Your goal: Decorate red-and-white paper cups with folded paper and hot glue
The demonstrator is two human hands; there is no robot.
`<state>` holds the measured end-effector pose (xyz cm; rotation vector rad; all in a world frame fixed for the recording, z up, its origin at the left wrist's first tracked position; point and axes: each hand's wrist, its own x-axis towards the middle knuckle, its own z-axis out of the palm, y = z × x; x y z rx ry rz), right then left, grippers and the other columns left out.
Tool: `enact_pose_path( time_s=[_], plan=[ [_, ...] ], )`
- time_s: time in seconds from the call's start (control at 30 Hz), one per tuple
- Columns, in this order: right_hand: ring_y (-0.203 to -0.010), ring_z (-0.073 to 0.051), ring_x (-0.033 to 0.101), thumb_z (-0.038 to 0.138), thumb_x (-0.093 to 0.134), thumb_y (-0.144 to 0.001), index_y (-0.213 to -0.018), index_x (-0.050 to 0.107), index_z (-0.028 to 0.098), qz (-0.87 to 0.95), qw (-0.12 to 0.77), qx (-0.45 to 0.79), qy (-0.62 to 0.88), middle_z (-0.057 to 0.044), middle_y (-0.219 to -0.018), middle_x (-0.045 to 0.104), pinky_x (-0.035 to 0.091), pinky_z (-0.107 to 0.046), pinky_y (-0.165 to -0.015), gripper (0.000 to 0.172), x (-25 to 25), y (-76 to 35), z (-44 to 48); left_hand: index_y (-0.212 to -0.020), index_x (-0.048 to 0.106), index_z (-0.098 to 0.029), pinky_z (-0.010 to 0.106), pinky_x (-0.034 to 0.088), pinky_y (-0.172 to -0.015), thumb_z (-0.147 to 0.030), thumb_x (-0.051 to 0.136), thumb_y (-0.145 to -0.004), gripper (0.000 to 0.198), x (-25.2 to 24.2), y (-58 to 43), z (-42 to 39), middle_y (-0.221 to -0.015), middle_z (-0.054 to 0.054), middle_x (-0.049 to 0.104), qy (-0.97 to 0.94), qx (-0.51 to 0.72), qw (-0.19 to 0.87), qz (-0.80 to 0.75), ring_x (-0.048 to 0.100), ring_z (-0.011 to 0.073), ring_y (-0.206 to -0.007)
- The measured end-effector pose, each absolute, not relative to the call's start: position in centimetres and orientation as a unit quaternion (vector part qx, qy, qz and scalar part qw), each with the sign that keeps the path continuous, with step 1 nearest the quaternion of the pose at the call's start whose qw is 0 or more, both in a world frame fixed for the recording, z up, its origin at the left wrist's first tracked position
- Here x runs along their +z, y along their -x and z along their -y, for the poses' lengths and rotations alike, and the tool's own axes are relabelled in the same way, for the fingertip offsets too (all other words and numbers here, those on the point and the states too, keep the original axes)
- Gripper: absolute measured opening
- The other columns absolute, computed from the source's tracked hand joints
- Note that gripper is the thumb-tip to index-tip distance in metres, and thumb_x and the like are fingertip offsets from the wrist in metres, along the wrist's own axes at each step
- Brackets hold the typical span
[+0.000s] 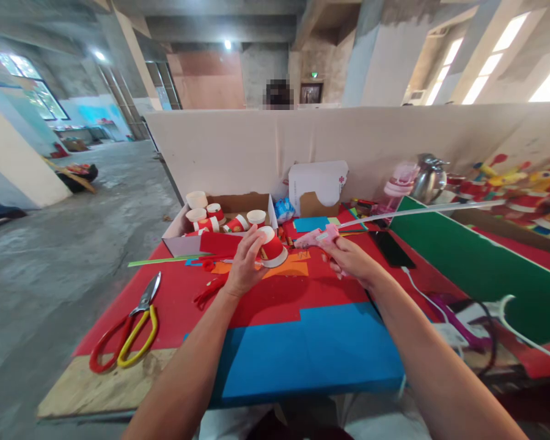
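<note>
A red and white paper cup [272, 249], tilted with its wide rim toward the lower right, is held in my left hand [249, 260]. My right hand [346, 256] grips a pink glue gun [327, 235], and a long clear glue stick [421, 211] sticks out of its back toward the right. The gun's nozzle points left, close beside the cup. Under both hands lie orange paper pieces [286, 269] on the red table covering [178, 305]. Some red strips [209, 290] rest just left of my left wrist.
Large scissors [137, 324] lie at the front left. Behind my left hand stands a box [183, 243] of paper cups. On the right are a black phone [391, 249], a green board [462, 263], white cables and a steel jug [429, 177]. Blue sheets [302, 354] cover the front.
</note>
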<state>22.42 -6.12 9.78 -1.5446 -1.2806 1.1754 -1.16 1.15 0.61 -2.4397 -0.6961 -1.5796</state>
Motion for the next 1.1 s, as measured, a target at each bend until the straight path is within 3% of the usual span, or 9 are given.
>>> enact_pose_path(
  time_s=[0.33,0.63,1.1],
  plan=[
    [-0.038,-0.004,0.036,0.037,0.054,-0.085,-0.071,0.044,0.020,0.503,0.394,0.457,0.618,0.005,-0.058,0.047,0.035,-0.017,-0.031,0.024,9.9,-22.1,6.1,-0.140,0.025,-0.024,0.053,0.040,-0.103,-0.022,0.065,-0.078,0.074,0.5,1.1,-1.5,-0.132,0.015,0.044,0.811,-0.530,0.090,0.232,0.035,0.0321,-0.133],
    [-0.036,-0.005,0.033,0.045,0.053,-0.084,-0.069,0.043,0.020,0.524,0.372,0.459,0.614,0.007,-0.050,0.042,0.034,-0.017,-0.031,0.030,10.3,-22.3,6.8,-0.139,0.027,-0.023,0.053,0.039,-0.104,-0.020,0.066,-0.077,0.074,0.6,1.2,-1.5,-0.130,0.016,0.045,0.813,-0.533,0.083,0.219,0.034,0.0324,-0.133],
    [-0.037,-0.004,0.036,0.040,0.053,-0.085,-0.071,0.043,0.020,0.512,0.387,0.434,0.632,0.005,-0.057,0.046,0.035,-0.017,-0.032,0.026,9.5,-21.8,6.4,-0.140,0.025,-0.024,0.053,0.040,-0.103,-0.022,0.065,-0.078,0.075,0.4,1.2,-1.5,-0.129,0.015,0.045,0.816,-0.521,0.088,0.233,0.034,0.0315,-0.133]
  ],
)
